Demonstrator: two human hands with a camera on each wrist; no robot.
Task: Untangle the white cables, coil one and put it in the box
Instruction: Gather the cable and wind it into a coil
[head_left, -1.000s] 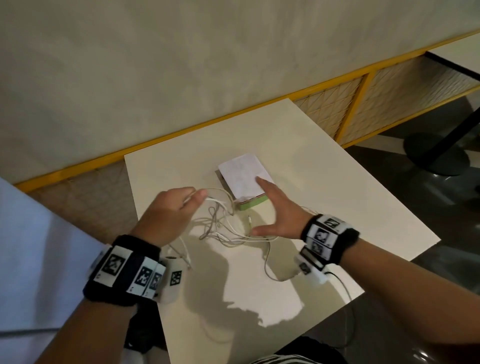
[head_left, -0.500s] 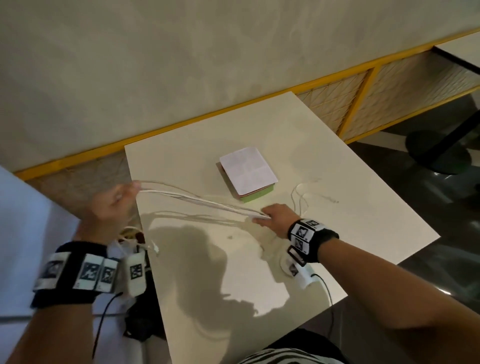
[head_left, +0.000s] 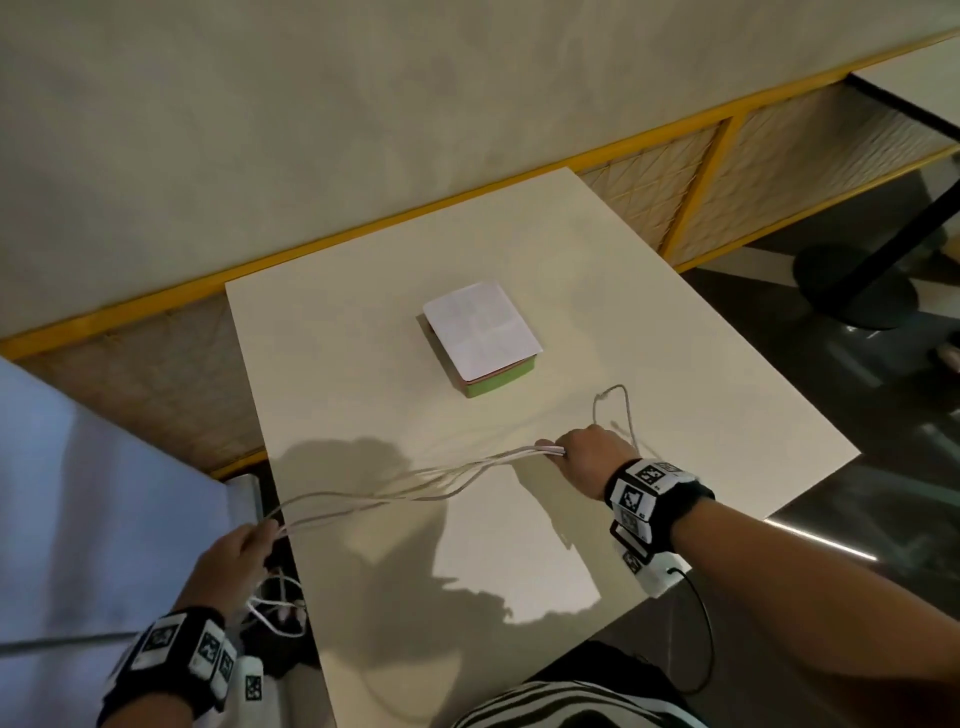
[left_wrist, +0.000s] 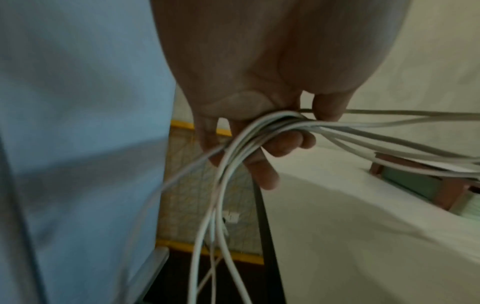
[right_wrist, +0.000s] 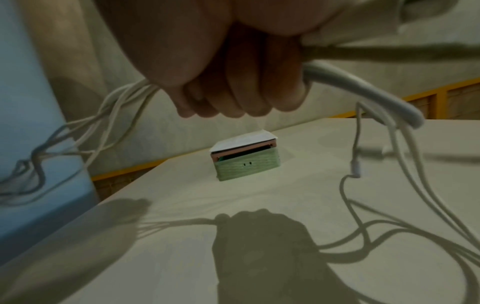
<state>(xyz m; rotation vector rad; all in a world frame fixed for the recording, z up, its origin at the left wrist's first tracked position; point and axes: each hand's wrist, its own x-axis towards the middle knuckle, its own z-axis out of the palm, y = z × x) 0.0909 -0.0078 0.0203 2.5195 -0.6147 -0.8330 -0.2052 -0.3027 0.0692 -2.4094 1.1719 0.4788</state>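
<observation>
Cables first, at the far left of the scene: we find the left hand (head_left: 236, 551) off the near-left edge of the desk (head_left: 519, 545), its fingers (left_wrist: 283, 142) curled round a bundle of several white cables (head_left: 405, 480). Below this hand the slack ends hang down past the desk edge in loose loops. We judge the grasp is placed here to anchor one end of the bundle so that the strands can be drawn out lengthwise.

Between the two hands the white cables run in a shallow sag just above the desk. They are not parallel; several cross one another about midway, so we assess the untangling as begun but not complete. How many separate cables are present cannot be told.

Further right, the right hand (head_left: 589, 457) is clenched over the other end of the bundle, knuckles up, held slightly above the surface. Beyond it, on its right side, loose tails (right_wrist: 358, 156) fall to the desk and curl in a loop; one carries a small connector. In our judgement the opposed grips serve to expose where the strands cross.

The box (head_left: 485, 353), green with a white sheet lying on top, stands on the desk beyond the right hand, well apart from it and from the cables. From the right wrist view a dark gap shows under its top edge. Nothing has been coiled or placed in it; we assess both steps as outstanding.
</observation>
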